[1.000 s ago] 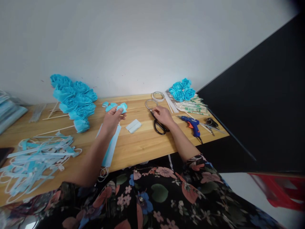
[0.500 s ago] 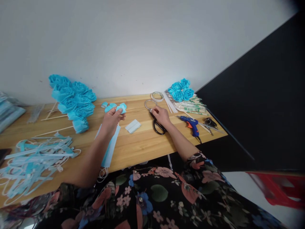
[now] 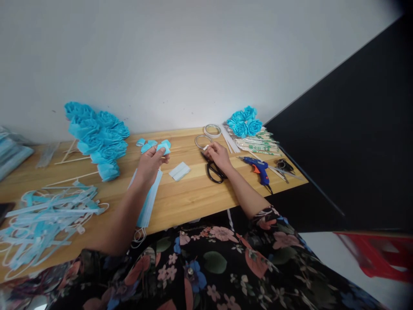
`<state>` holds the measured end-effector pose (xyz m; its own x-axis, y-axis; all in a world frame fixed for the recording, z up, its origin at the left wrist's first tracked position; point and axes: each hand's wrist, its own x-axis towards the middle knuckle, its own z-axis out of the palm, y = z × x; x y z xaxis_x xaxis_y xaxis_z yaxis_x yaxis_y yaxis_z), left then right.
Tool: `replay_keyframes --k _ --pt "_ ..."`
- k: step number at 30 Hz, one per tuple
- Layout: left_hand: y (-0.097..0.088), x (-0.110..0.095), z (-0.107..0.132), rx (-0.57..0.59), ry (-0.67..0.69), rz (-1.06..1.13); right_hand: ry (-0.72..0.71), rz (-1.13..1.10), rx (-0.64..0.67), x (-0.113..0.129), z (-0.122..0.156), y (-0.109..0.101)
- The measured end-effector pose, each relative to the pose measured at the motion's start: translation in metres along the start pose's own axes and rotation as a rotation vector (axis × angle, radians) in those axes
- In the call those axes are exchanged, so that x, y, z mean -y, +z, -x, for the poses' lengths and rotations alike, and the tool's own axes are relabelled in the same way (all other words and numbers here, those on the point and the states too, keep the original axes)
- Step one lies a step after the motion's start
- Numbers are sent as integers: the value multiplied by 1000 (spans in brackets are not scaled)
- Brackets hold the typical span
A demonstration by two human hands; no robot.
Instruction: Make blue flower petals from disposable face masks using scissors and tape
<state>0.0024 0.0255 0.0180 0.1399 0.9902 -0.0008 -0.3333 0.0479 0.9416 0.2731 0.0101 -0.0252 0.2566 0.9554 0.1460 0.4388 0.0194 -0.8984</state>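
Note:
My left hand pinches a small light-blue piece of mask fabric between thumb and fingers. Under that forearm lies a pleated blue face mask with its ear loops at the table edge. My right hand is closed, with a small white piece at its fingertips; whether it is tape I cannot tell. Black-handled scissors lie beneath the right hand, partly hidden by it. Several cut blue petals rest beyond my left hand. Between the hands is a pale folded fabric piece.
A roll of tape and a metal ring lie at the back. To the right are a blue glue gun and wrapped sticks under blue flowers. More flowers and cut mask strips are at left.
My right hand has shifted slightly off the scissors, and the white piece at its fingertips shows more clearly. My left hand stays nearly still with the blue fabric.

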Motion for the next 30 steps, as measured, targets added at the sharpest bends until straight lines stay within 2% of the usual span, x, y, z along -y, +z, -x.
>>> replay_keyframes --k 7,13,16,26,30 --pt "0 1 0 11 -7 9 32 -298 67 5 6 -3" --pt "-2 1 -1 14 -20 -2 102 -331 113 6 1 -7" --pt "-2 2 -2 19 -16 -10 116 -255 140 6 -1 -7" --pt "-2 3 -2 21 1 -15 37 192 -67 -3 -4 -2" --pt "-2 4 -3 9 -9 -22 -6 328 -97 -3 -6 -3"
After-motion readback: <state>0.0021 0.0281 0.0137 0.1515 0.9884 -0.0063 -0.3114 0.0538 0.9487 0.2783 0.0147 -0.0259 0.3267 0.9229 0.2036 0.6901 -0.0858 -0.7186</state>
